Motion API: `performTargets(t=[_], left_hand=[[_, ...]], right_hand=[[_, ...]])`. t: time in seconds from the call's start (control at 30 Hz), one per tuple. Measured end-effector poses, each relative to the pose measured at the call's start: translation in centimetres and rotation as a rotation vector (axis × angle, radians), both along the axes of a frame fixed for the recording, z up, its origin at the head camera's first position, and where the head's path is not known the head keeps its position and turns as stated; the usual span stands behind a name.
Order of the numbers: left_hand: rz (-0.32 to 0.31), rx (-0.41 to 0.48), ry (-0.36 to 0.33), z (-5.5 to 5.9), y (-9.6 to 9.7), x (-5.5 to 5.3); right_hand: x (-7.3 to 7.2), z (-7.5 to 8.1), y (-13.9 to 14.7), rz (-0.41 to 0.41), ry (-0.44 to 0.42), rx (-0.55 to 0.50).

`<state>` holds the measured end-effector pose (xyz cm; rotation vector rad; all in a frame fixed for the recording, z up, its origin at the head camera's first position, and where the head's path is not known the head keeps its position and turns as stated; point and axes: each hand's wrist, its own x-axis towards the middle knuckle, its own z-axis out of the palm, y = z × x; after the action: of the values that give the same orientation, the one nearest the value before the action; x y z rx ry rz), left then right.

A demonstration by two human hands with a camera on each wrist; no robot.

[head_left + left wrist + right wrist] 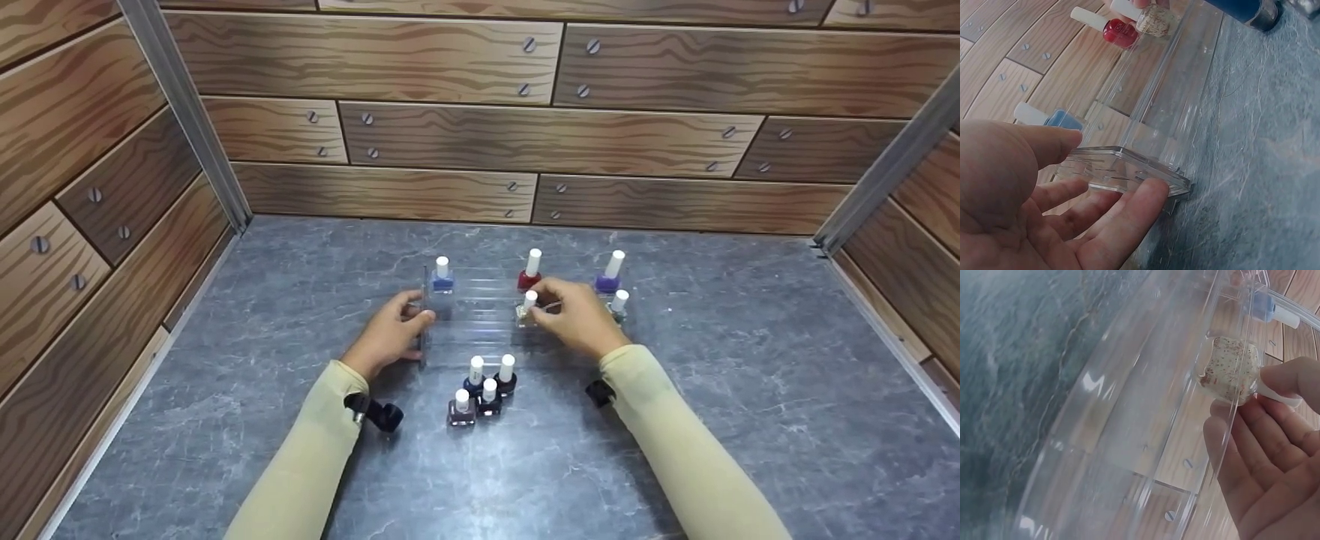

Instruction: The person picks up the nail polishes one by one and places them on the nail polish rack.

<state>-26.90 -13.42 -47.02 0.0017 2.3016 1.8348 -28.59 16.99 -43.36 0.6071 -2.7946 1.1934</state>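
A clear tiered display rack [480, 327] stands mid-table. At its left end, my left hand [388, 330] holds the side panel [1123, 163], thumb at the edge and fingers along the outer face. My right hand [577, 315] pinches the white cap of a glitter-flecked nail polish bottle [1231, 370], held at a middle tier. Directly behind it stands a red nail polish bottle [529, 279]. A light blue nail polish bottle [442, 280] is at the back left of the rack, a purple one [608, 283] at the back right. Another white-capped bottle [619, 300] is partly hidden by my right hand.
Several dark nail polish bottles with white caps, including a brownish one [462, 411], stand grouped on the grey marbled table [525, 472] in front of the rack. Wood-patterned walls [420, 135] enclose the back and sides.
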Motion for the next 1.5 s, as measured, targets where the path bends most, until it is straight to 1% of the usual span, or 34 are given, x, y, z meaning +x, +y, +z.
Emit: performTargets(t=[0.1,0.2,0.27,0.33,0.43,0.5,0.63,0.7,0.83,1.1,1.33,1.5], left_hand=[[0.009,0.004,0.004,-0.1,0.0,0.0],[0.007,0.008,0.000,-0.2,0.2,0.0],[-0.004,0.007,-0.001,-0.3,0.3,-0.1],[-0.011,0.005,-0.003,-0.3,0.4,-0.1],[-0.003,-0.003,-0.001,-0.2,0.5,-0.1],[0.002,-0.003,-0.002,-0.2,0.5,-0.1],[-0.010,0.004,-0.005,-0.1,0.6,0.0],[-0.008,0.008,-0.008,-0.1,0.5,0.0],[0.005,0.008,-0.006,-0.1,0.2,0.2],[-0.001,-0.002,-0.003,0.1,-0.2,0.3],[-0.002,-0.012,-0.015,0.2,-0.1,0.2],[-0.007,-0.025,-0.007,0.3,-0.1,0.2]], right_hand=[[0.3,0.1,0.2,0.008,-0.035,-0.024],[0.9,0.4,0.9,0.011,-0.018,-0.044],[1.5,0.7,1.6,-0.001,0.018,-0.058],[2.1,1.0,2.4,-0.009,0.081,-0.066],[2.9,1.8,3.6,-0.005,0.148,-0.079],[3.3,2.3,4.4,0.012,0.184,-0.044],[3.9,3.3,5.8,0.050,0.189,0.062],[4.0,3.6,6.1,0.071,0.178,0.098],[3.8,3.7,6.1,0.101,0.150,0.102],[3.6,3.6,6.1,0.089,0.147,0.091],[3.5,3.2,6.1,0.094,0.128,0.087],[3.4,3.1,6.2,0.095,0.126,0.083]])
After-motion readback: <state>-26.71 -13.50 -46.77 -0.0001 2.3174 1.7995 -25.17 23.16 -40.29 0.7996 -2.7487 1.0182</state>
